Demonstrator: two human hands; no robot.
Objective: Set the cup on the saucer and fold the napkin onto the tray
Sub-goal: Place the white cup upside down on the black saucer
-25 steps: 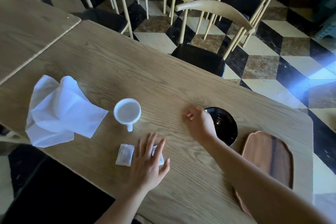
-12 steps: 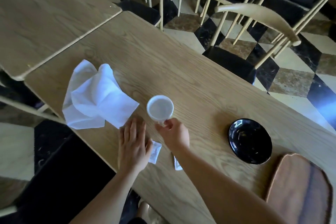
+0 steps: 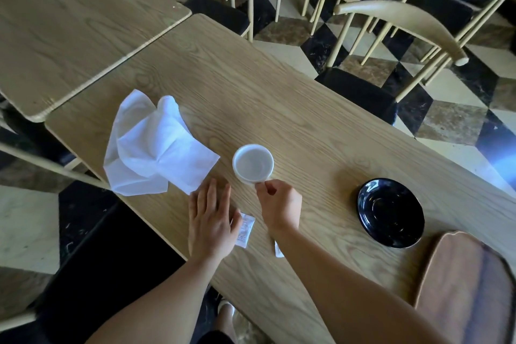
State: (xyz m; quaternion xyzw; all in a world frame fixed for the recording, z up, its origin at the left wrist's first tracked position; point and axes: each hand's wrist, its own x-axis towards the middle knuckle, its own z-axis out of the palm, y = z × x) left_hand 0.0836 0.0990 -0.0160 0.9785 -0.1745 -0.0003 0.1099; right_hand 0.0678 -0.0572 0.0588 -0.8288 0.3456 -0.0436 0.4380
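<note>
Head view, looking down on a long wooden desk [image 3: 293,109].

White cup [image 3: 253,163]: upright on the desk, roughly mid-surface, looks empty. Right hand [image 3: 279,208] sits at its near side, thumb and forefinger pinched at the spot where the handle meets the wall; the handle itself is hidden under the fingers. Grip narrow, closed on the cup. Whether the cup's base is on the wood or just off it, cannot tell.

Left hand [image 3: 212,220]: flat, palm down, fingers straight and close together, resting on the desk near the front edge. Grip wide, holding nothing. Its fingertips lie near the closest corner of the napkin [image 3: 156,145] without clearly touching it.

Napkin: white, unfolded and rumpled, spread on the desk to the left of the cup, apart from it.

Black saucer [image 3: 391,212]: bare, on the desk well to the right of the cup.

Wooden tray [image 3: 469,288]: at the lower right, just beside the saucer, partly cut off by the frame edge, nothing on it.

Two small white packets: one [image 3: 245,229] between the hands, its left edge under the left hand; the other [image 3: 278,250] mostly hidden beneath the right forearm.

Second desk [image 3: 69,22] abuts at upper left. Pale wooden chairs [image 3: 391,25] with dark seats stand beyond, on a checkered floor [image 3: 446,126].
</note>
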